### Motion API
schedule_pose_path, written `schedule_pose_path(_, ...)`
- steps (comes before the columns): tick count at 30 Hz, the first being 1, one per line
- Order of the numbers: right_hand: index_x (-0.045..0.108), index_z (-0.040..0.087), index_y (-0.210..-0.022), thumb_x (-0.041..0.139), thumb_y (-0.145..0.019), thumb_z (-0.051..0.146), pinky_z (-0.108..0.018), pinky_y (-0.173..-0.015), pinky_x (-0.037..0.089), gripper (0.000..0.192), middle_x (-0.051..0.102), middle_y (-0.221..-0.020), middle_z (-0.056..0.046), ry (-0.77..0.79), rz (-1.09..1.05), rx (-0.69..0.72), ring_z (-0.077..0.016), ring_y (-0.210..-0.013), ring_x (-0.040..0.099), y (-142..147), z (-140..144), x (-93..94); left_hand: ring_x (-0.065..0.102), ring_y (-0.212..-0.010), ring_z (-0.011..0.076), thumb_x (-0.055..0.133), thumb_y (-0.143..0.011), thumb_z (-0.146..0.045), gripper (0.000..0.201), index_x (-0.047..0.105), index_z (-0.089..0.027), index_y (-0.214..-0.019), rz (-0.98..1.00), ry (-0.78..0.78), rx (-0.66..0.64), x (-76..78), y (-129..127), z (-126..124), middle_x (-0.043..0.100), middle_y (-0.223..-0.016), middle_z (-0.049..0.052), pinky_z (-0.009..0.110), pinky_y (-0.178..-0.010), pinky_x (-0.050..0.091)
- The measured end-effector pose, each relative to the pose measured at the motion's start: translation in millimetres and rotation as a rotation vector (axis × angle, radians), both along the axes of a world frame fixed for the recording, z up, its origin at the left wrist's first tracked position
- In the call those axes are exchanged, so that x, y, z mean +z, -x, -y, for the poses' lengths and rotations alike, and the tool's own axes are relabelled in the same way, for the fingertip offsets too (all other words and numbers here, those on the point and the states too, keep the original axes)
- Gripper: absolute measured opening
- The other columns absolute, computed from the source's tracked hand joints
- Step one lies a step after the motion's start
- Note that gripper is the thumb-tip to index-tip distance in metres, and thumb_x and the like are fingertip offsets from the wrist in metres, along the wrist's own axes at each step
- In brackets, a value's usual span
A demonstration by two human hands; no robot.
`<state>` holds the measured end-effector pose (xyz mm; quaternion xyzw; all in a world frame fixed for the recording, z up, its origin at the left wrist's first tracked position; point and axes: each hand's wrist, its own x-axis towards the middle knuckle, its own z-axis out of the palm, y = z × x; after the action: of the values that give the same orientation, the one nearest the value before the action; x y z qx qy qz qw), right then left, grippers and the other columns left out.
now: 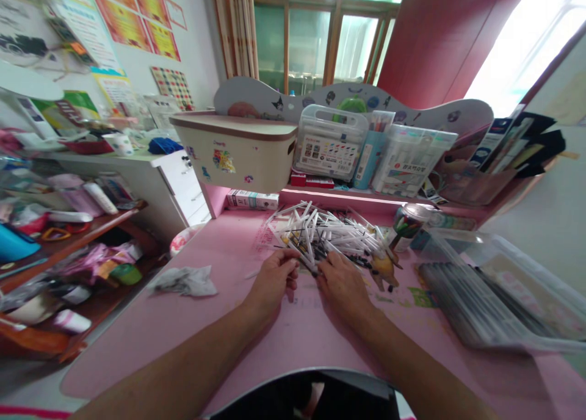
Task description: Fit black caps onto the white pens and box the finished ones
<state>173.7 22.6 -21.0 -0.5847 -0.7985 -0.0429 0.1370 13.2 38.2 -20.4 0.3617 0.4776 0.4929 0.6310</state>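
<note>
A loose heap of slim white pen tubes point(320, 224) with black parts among them lies on the pink desk, in front of both hands. My left hand point(274, 279) is at the heap's near edge, its thumb and fingers closed in a pinch. What they hold is too small to make out. My right hand point(343, 282) is close beside it, its fingers curled on a slim pen point(310, 265) with a dark tip. Fingers partly hide the pen. To the right, an open clear plastic box point(503, 340) holds a row of dark-cored pens.
A crumpled tissue point(185, 281) lies on the left. Behind the heap stand a lidded cream bin point(247, 157), clear marker cases point(332, 142) and a pen holder point(480, 182). A can point(409, 221) and a small brown figurine point(383, 268) are right of the heap.
</note>
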Motion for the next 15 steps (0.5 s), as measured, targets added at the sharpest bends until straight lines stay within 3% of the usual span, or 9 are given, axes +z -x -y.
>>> schedule_pose_path(10,0.063,0.018,-0.080,0.056,-0.082,0.013,-0.034,-0.082,0.043,0.009,0.060,-0.091,-0.009,-0.117,-0.179,-0.074,-0.0240,-0.093,0.054,-5.9,3.0,3.5,0.052,-0.044,0.0082,0.064,-0.067,-0.014,0.015,0.057,-0.016,-0.080,0.036,0.006,-0.039,0.7,-3.6,3.9,0.057,-0.059,-0.004,0.018,-0.040,0.039)
schedule_pose_path(15,0.063,0.018,-0.082,0.055,-0.080,0.012,-0.033,-0.082,0.043,0.010,0.058,-0.089,-0.007,-0.102,-0.322,0.100,-0.0217,-0.089,0.055,-5.6,8.8,5.8,0.066,-0.064,0.0125,0.070,-0.076,-0.024,0.029,0.055,-0.018,-0.101,0.154,-0.001,-0.047,7.1,-3.6,5.5,0.070,-0.085,0.004,0.022,-0.055,0.052)
